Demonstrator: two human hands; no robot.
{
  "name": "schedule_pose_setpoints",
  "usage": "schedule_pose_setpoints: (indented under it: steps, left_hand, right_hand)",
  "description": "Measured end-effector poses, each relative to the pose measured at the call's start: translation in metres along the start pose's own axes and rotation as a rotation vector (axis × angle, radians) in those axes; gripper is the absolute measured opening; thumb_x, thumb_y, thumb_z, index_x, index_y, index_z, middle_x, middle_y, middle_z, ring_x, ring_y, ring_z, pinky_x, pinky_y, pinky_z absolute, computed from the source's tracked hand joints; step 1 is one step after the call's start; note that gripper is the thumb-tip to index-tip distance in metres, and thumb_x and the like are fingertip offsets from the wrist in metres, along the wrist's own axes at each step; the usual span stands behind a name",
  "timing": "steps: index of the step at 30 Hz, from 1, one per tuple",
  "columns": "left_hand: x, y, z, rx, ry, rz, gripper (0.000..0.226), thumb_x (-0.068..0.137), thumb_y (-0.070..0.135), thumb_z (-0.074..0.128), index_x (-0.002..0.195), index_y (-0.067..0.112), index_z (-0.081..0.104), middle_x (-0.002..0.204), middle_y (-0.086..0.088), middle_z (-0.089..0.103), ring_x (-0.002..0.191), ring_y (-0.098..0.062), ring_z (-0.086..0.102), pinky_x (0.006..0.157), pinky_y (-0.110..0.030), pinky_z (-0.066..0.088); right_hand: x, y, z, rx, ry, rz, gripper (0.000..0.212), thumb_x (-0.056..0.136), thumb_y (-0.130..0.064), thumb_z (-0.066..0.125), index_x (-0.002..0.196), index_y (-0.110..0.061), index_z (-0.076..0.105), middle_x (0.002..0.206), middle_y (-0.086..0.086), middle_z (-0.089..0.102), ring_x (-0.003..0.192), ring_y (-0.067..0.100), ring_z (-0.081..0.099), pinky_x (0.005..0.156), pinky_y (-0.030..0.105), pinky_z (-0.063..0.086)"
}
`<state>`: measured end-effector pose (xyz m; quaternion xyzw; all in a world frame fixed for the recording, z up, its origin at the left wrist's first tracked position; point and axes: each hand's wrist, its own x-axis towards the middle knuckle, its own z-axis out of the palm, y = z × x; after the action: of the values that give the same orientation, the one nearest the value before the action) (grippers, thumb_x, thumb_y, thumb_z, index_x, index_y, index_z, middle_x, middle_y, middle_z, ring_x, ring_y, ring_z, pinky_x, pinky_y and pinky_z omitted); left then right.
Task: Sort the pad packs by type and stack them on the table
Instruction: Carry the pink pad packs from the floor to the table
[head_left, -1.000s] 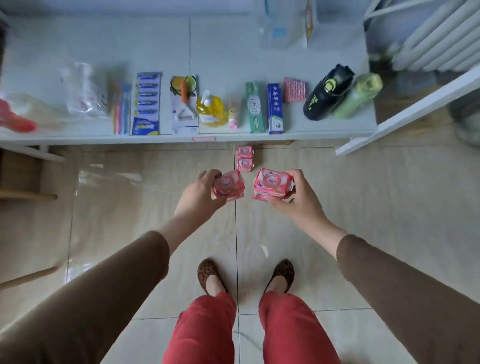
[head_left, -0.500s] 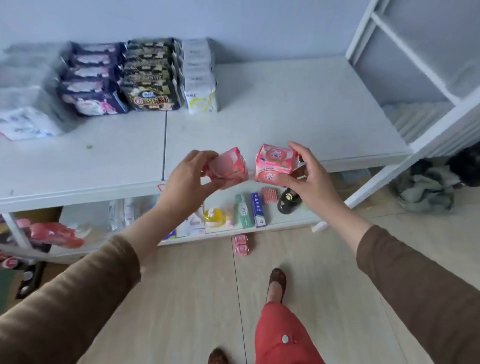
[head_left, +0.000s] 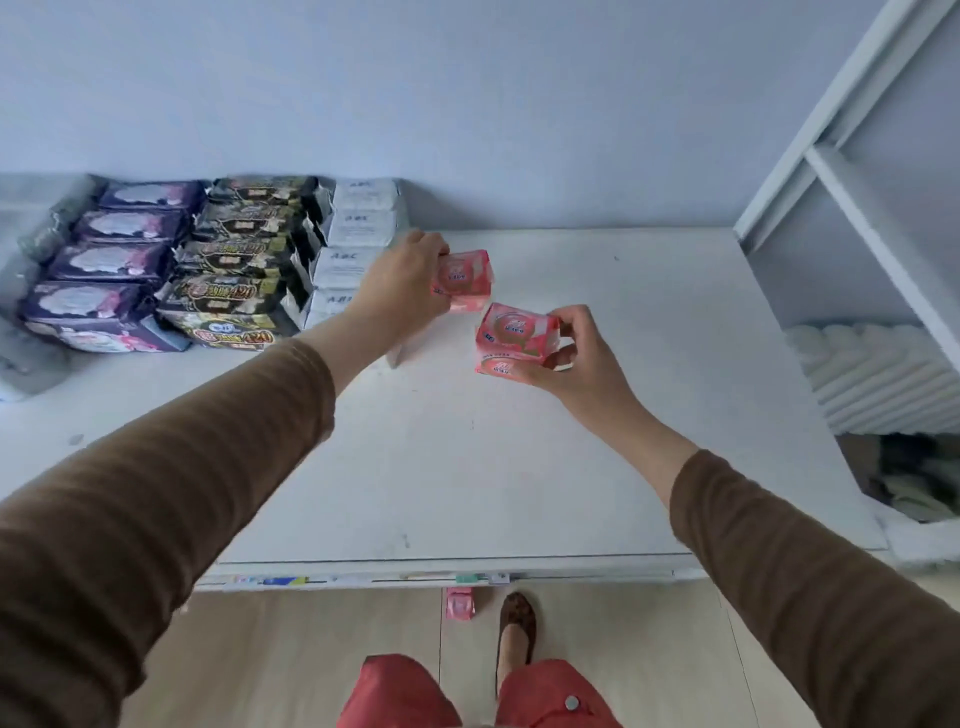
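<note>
My left hand (head_left: 400, 280) grips a small pink pad pack (head_left: 464, 280) over the white table (head_left: 519, 467), just right of the white pack row. My right hand (head_left: 566, 358) holds two stacked pink pad packs (head_left: 511, 338) a little nearer and to the right. Along the back left stand three sorted rows: purple packs (head_left: 104, 260), black-and-gold packs (head_left: 234, 260) and white packs (head_left: 353, 244). Whether the left pack touches the table I cannot tell. Another pink pack (head_left: 460, 603) lies on the floor below the table edge.
A white shelf frame (head_left: 841, 171) rises at the right, with a white ribbed radiator (head_left: 883, 379) behind it. My red trousers and one brown shoe (head_left: 514, 629) show on the tiled floor. Grey wrapped bundles (head_left: 21, 343) lie at the table's far left.
I have straightened up from the floor; both hands carried the pink packs from below the table edge up and forward over the tabletop, the left reaching toward the white row.
</note>
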<state>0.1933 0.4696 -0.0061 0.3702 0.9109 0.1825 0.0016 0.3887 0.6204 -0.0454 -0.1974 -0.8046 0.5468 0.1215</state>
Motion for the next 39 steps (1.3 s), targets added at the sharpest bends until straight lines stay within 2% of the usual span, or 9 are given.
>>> schedule_pose_setpoints:
  steps: [4, 9, 14, 17, 20, 24, 27, 31, 39]
  left_hand:
    - [0.066, -0.021, 0.008, 0.103, -0.039, -0.039, 0.046, 0.076, 0.021, 0.074, 0.119, 0.011, 0.061, 0.115, -0.014, 0.055, 0.105, -0.035, 0.056, 0.081, -0.045, 0.049]
    - [0.127, -0.043, 0.02, 0.361, 0.005, -0.039, 0.039, 0.081, 0.03, 0.071, 0.119, 0.022, 0.063, 0.118, -0.006, 0.061, 0.118, -0.031, 0.049, 0.093, -0.044, 0.039]
    - [0.154, -0.053, 0.028, 0.42, 0.009, -0.054, 0.034, 0.079, 0.019, 0.066, 0.113, 0.021, 0.06, 0.107, -0.004, 0.063, 0.109, -0.031, 0.051, 0.087, -0.043, 0.036]
    - [0.159, -0.058, 0.03, 0.413, 0.026, -0.038, 0.037, 0.072, 0.015, 0.067, 0.105, 0.019, 0.05, 0.101, -0.005, 0.065, 0.1, -0.033, 0.052, 0.081, -0.042, 0.033]
    - [0.161, -0.063, 0.029, 0.431, -0.009, -0.013, 0.029, 0.074, 0.021, 0.066, 0.101, 0.022, 0.057, 0.106, -0.002, 0.063, 0.101, -0.031, 0.051, 0.084, -0.042, 0.032]
    - [0.158, -0.065, 0.017, 0.416, -0.068, -0.047, 0.032, 0.08, 0.036, 0.063, 0.111, 0.03, 0.066, 0.116, -0.001, 0.059, 0.112, -0.029, 0.047, 0.091, -0.043, 0.034]
    - [0.147, -0.062, 0.004, 0.288, -0.006, -0.092, 0.036, 0.083, 0.024, 0.058, 0.118, 0.03, 0.067, 0.125, -0.001, 0.057, 0.116, -0.029, 0.046, 0.094, -0.041, 0.033]
    - [0.117, -0.056, -0.012, 0.185, 0.081, -0.117, 0.03, 0.085, 0.023, 0.055, 0.113, 0.027, 0.068, 0.122, 0.0, 0.058, 0.115, -0.028, 0.047, 0.095, -0.041, 0.034]
    - [0.046, -0.055, -0.012, 0.149, 0.162, -0.128, 0.029, 0.09, 0.035, 0.057, 0.118, 0.029, 0.065, 0.123, 0.003, 0.059, 0.116, -0.027, 0.049, 0.094, -0.041, 0.036]
  right_hand:
    - [0.049, 0.005, 0.007, 0.005, -0.045, 0.006, 0.059, 0.072, -0.034, 0.089, 0.112, -0.023, 0.048, 0.111, -0.011, 0.062, 0.073, 0.002, 0.066, 0.075, 0.036, 0.054]
    - [0.086, 0.014, 0.015, -0.006, -0.076, 0.034, 0.052, 0.076, -0.033, 0.085, 0.111, -0.025, 0.048, 0.111, -0.016, 0.062, 0.077, 0.003, 0.067, 0.073, 0.033, 0.053]
    - [0.111, 0.018, 0.021, -0.01, -0.081, 0.054, 0.048, 0.077, -0.029, 0.085, 0.11, -0.024, 0.051, 0.111, -0.011, 0.061, 0.077, 0.0, 0.066, 0.056, 0.016, 0.048]
    - [0.125, 0.018, 0.028, -0.023, -0.089, 0.042, 0.048, 0.076, -0.033, 0.085, 0.11, -0.028, 0.051, 0.114, -0.011, 0.061, 0.077, 0.0, 0.066, 0.059, 0.015, 0.047]
    - [0.141, 0.016, 0.037, -0.022, -0.096, 0.03, 0.051, 0.074, -0.036, 0.085, 0.111, -0.029, 0.05, 0.11, -0.016, 0.062, 0.077, 0.003, 0.067, 0.065, 0.02, 0.047]
    - [0.167, 0.011, 0.051, -0.065, -0.094, -0.023, 0.058, 0.073, -0.036, 0.086, 0.114, -0.029, 0.047, 0.105, -0.021, 0.06, 0.075, 0.002, 0.066, 0.065, 0.019, 0.045]
    - [0.19, 0.012, 0.061, -0.114, -0.068, -0.046, 0.06, 0.071, -0.041, 0.087, 0.113, -0.029, 0.046, 0.106, -0.018, 0.063, 0.082, 0.005, 0.067, 0.063, 0.025, 0.046]
    - [0.208, 0.014, 0.072, -0.193, -0.009, -0.091, 0.054, 0.073, -0.041, 0.084, 0.11, -0.025, 0.048, 0.11, -0.009, 0.059, 0.09, 0.011, 0.062, 0.076, 0.035, 0.053]
    - [0.209, 0.012, 0.079, -0.184, 0.022, -0.006, 0.068, 0.074, -0.036, 0.085, 0.126, -0.018, 0.045, 0.125, 0.0, 0.052, 0.109, 0.015, 0.056, 0.085, 0.032, 0.045]
